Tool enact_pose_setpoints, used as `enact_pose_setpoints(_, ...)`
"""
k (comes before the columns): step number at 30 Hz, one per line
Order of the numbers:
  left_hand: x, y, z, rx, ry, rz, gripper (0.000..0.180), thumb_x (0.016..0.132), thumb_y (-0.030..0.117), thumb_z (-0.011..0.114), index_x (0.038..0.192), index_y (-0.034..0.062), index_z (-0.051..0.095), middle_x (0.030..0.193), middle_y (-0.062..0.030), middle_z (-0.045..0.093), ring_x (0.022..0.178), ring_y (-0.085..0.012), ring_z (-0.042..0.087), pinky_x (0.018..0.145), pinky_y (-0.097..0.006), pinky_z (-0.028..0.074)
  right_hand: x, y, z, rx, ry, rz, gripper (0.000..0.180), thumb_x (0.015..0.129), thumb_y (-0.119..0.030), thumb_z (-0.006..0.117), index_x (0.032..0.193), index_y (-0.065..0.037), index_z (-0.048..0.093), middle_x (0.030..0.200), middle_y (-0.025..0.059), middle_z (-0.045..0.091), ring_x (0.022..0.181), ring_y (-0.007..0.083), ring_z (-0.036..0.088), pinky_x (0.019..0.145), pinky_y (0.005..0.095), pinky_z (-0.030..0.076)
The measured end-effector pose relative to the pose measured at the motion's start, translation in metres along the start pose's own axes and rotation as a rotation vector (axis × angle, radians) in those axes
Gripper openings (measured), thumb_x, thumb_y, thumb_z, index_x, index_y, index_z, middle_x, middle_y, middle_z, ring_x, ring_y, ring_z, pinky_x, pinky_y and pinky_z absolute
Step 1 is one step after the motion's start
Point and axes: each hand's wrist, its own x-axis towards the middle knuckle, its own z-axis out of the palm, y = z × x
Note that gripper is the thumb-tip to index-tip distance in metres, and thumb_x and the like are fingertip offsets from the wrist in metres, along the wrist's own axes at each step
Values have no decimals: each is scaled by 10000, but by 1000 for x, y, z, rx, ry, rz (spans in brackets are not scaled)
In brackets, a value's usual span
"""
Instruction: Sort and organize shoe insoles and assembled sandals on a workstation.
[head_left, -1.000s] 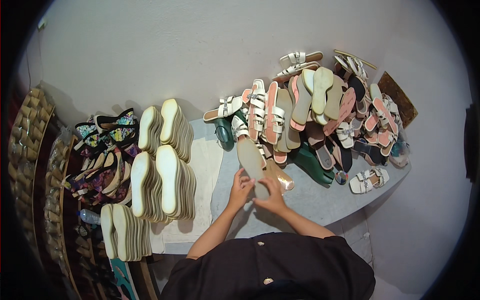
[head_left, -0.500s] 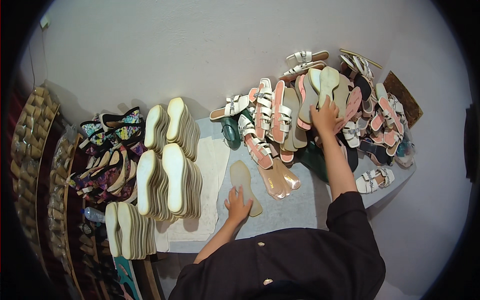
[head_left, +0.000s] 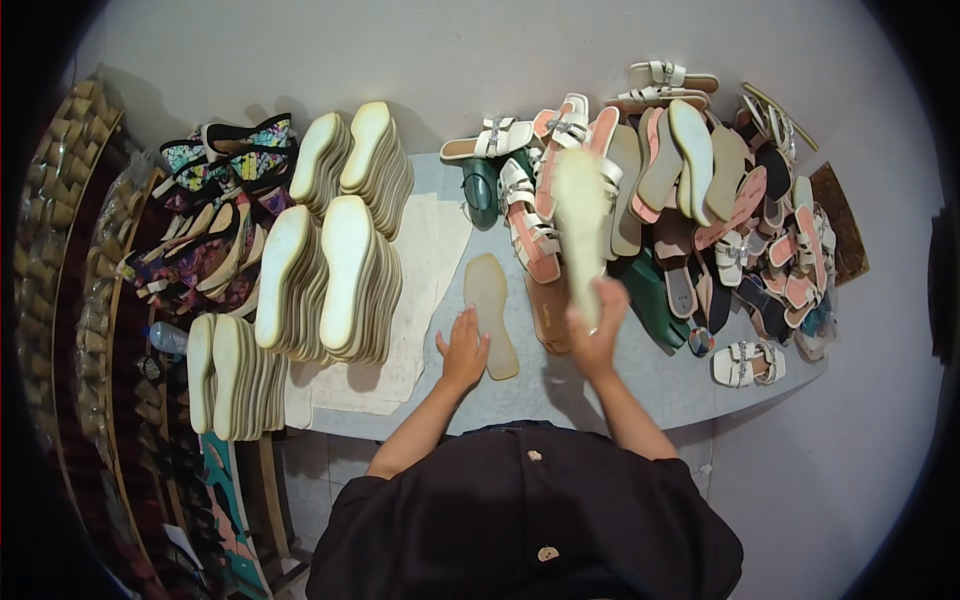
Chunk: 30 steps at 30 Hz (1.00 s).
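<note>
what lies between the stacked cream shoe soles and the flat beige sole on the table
Flat off-white sheets, a strip of grey tabletop and the person's left hand, in the head view.

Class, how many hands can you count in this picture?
2: the left hand at the left edge of the flat sole, the right hand holding a blurred pale sole.

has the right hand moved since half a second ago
Yes: against the white sandal lying apart at right, the right hand has moved left and downward in the view.
</note>
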Motion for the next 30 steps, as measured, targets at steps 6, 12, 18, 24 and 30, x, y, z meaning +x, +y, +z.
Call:
enact_pose_setpoints(6,6,-10,1,-113,264,-83,529,941,300,322,1402,51,249,1450,-119,270,1351,-271,203,986,-627,32,-80,3,44,82,-353,132,482,773,-198,640,1202,-46,480,1148,235,416,1073,386,422,924,440,339)
enact_pose_setpoints(12,10,-5,7,-67,164,-54,519,949,330,309,1380,41,300,1439,-129,293,1355,-272,194,985,-630,16,-100,10,67,26,-445,98,475,768,-219,639,1184,-45,489,1157,208,427,1056,363,435,906,428,341)
enact_pose_setpoints(18,10,-8,9,-141,150,-66,529,956,324,279,1370,-6,299,1435,-166,285,1353,-309,190,1002,-608,0,-111,2,76,-82,-540,131,527,744,-280,665,1188,-62,482,1140,183,446,1052,334,436,884,416,323)
enact_pose_setpoints(24,9,-2,4,-116,106,-92,569,940,328,322,1387,-15,241,1446,-165,262,1358,-304,175,998,-617,-1,-112,1,78,-72,-565,134,562,701,-288,703,1176,-76,491,1121,149,463,1017,301,448,870,403,317)
enact_pose_setpoints(30,11,-2,6,-103,123,-100,576,918,293,360,1396,4,220,1448,-140,268,1355,-281,196,994,-633,9,-110,1,79,-71,-609,154,613,659,-341,738,1160,-81,501,1091,143,467,1010,299,444,848,398,317)
